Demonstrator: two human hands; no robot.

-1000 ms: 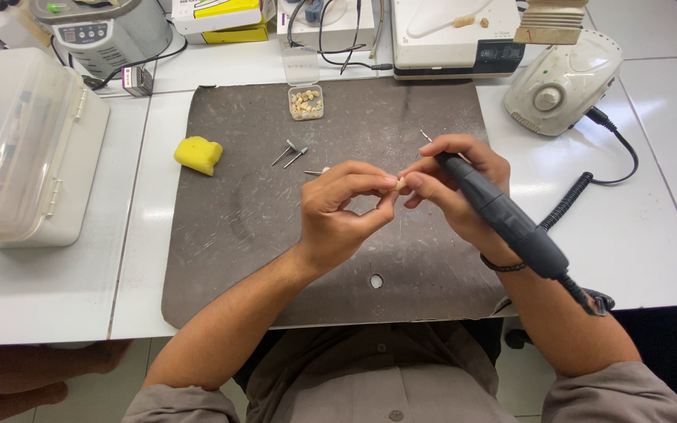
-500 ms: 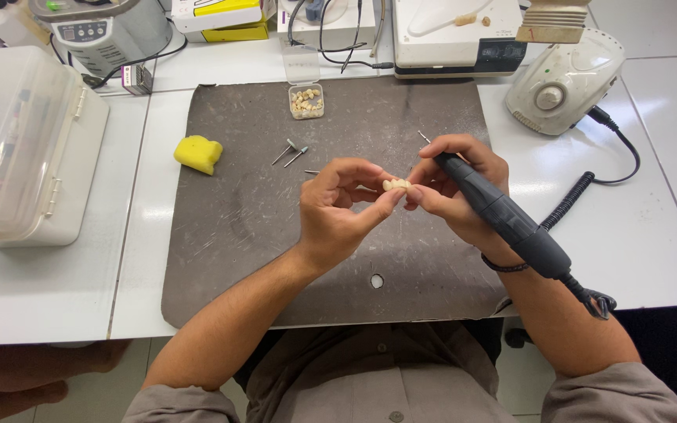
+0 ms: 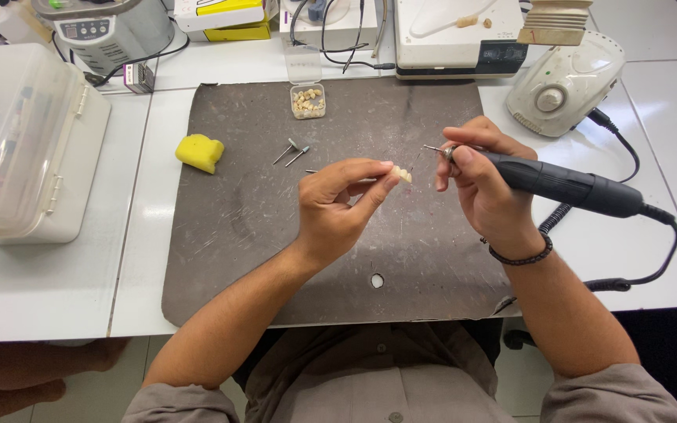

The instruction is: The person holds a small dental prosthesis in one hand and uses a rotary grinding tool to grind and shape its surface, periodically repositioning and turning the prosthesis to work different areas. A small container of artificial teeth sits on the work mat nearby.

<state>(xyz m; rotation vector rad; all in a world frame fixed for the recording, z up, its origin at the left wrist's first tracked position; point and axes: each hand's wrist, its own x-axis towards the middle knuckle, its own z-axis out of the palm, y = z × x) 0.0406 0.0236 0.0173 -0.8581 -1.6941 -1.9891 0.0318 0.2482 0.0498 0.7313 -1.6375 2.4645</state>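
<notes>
A: Nearest the body, what do the hands hold?

B: Left hand (image 3: 338, 205) pinches a small cream dental piece (image 3: 402, 174), a short row of tooth shapes, between thumb and fingertips; fingers narrow, closed on it. It is held above the dark work mat (image 3: 237, 235), not resting on it. Right hand (image 3: 483, 184) is wrapped around a black rotary handpiece (image 3: 566, 188), pen-style, fingers closed on the barrel. The bur tip (image 3: 431, 148) points left and sits just beside the piece, apart from it.

A: Step in hand?

B: Judged as a pause within trimming: tool lifted off, piece turned up for a look. The next move would call for bringing the tip to the piece with both hands braced, light contact, and a firm pinch, since the piece is small.

A: Further out on the mat?

B: Two loose burs (image 3: 291, 150), a yellow sponge (image 3: 200, 152) to the left, and a small clear box (image 3: 308, 102) of similar pieces at the far edge.

A: Beyond?

B: The white motor control unit (image 3: 566, 82) at far right, its cable running to the handpiece; a lidded plastic case (image 3: 25, 141) at left.
</notes>
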